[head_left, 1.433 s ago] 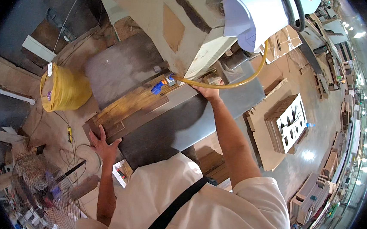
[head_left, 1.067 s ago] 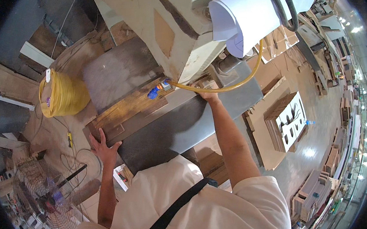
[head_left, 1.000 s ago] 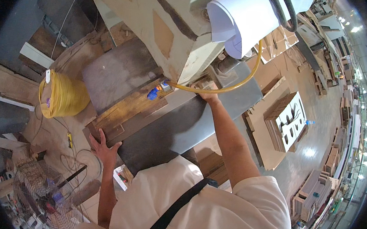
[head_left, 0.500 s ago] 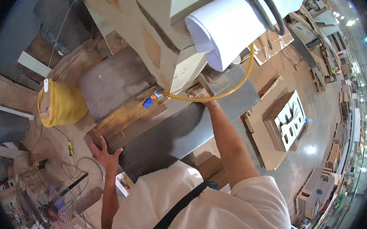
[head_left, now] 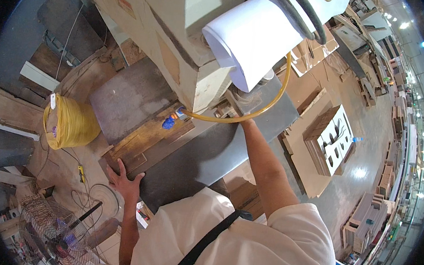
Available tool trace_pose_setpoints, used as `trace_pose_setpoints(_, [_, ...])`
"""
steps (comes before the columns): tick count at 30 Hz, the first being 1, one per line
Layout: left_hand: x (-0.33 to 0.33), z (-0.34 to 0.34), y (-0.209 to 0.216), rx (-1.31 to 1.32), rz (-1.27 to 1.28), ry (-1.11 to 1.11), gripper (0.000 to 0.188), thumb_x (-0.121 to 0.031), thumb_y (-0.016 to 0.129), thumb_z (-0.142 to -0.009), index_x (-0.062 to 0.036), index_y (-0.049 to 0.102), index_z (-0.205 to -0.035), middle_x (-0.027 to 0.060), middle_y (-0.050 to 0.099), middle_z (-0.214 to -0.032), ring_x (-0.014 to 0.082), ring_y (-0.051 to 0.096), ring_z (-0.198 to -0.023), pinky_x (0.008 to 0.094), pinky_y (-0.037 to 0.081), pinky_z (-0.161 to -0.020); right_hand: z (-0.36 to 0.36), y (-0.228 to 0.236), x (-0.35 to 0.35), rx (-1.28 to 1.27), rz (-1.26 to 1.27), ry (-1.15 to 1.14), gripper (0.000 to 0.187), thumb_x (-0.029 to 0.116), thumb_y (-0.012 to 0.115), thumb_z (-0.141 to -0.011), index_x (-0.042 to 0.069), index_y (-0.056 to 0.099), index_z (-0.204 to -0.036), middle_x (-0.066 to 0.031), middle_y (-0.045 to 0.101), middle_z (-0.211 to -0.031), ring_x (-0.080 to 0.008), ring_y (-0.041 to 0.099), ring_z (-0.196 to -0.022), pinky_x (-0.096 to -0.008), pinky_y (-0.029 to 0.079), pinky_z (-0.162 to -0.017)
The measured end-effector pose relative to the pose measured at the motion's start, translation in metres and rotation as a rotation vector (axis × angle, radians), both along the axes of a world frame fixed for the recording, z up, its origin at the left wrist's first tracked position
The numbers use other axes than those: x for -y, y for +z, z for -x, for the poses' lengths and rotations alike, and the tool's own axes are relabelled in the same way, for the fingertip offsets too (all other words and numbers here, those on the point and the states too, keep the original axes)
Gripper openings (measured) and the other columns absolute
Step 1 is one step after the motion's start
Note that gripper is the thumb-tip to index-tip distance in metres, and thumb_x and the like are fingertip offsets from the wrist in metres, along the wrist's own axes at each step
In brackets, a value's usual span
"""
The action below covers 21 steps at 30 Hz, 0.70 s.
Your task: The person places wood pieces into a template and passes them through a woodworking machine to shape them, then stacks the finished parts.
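My left hand rests at the near-left end of a long brown board, its fingers spread over the board's end. The board lies along a dark machine table, beside a worn yellowish wooden strip. My right arm reaches across the table, and my right hand is at the board's far end, beneath the machine's grey, boxy head. A yellow air hose crosses in front of that hand and hides its fingers. A blue nozzle on the hose hangs over the wooden strip.
White paper and black cables hang off the machine head. A yellow sack stands on the left, with a wire-caged fan at lower left. To the right, cut panels lie stacked on larger boards.
My right hand has slipped further behind the hose, so less of it shows. My left hand stays spread on the board's end. The view has shifted slightly.
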<state>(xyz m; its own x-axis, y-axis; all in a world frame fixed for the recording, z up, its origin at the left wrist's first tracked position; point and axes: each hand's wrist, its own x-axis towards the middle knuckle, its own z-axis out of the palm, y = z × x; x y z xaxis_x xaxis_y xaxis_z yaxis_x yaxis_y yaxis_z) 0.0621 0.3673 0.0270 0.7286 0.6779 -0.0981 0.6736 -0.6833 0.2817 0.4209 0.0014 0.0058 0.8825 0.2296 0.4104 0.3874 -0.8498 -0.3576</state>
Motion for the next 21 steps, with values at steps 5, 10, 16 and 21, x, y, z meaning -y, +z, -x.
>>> trace_pose_setpoints(5, [0.004,-0.003,0.0,0.006,0.009,0.01,0.114,-0.051,0.086,-0.063,-0.0299,0.028,-0.158,0.0255,0.009,-0.163,0.0413,0.015,-0.151,0.071,0.009,-0.112,-0.002,0.007,0.001,0.023,0.014,0.002,0.076,0.052,0.075,-0.06,0.017,0.059,-0.124,-0.0141,0.042,-0.141,-0.0488,0.031,-0.125,-0.0654,0.021,-0.102])
trace_pose_setpoints(10, [0.005,-0.003,-0.008,0.038,-0.045,-0.023,0.112,-0.056,0.085,-0.062,-0.0289,0.032,-0.157,0.026,0.012,-0.162,0.0421,0.017,-0.15,0.0711,0.012,-0.111,-0.005,0.008,0.004,0.067,0.027,-0.011,0.072,0.052,0.074,-0.062,0.015,0.06,-0.122,-0.0153,0.045,-0.139,-0.0488,0.033,-0.123,-0.0654,0.022,-0.102])
trace_pose_setpoints(16, [0.009,-0.006,-0.006,0.053,-0.027,-0.019,0.111,-0.057,0.084,-0.062,-0.0281,0.033,-0.157,0.026,0.014,-0.162,0.0428,0.018,-0.149,0.0715,0.014,-0.11,-0.01,0.007,0.004,0.121,0.053,-0.04,0.063,0.051,0.071,-0.069,0.012,0.062,-0.117,-0.0158,0.048,-0.137,-0.0482,0.034,-0.121,-0.0635,0.022,-0.103])
trace_pose_setpoints(21, [0.014,-0.011,-0.004,0.015,-0.021,0.005,0.111,-0.054,0.085,-0.063,-0.0288,0.032,-0.157,0.0241,0.01,-0.163,0.0424,0.016,-0.15,0.0732,0.015,-0.109,-0.011,0.017,0.005,0.06,-0.058,0.024,0.059,0.05,0.071,-0.07,0.011,0.062,-0.114,-0.017,0.048,-0.136,-0.0476,0.035,-0.118,-0.0623,0.022,-0.104])
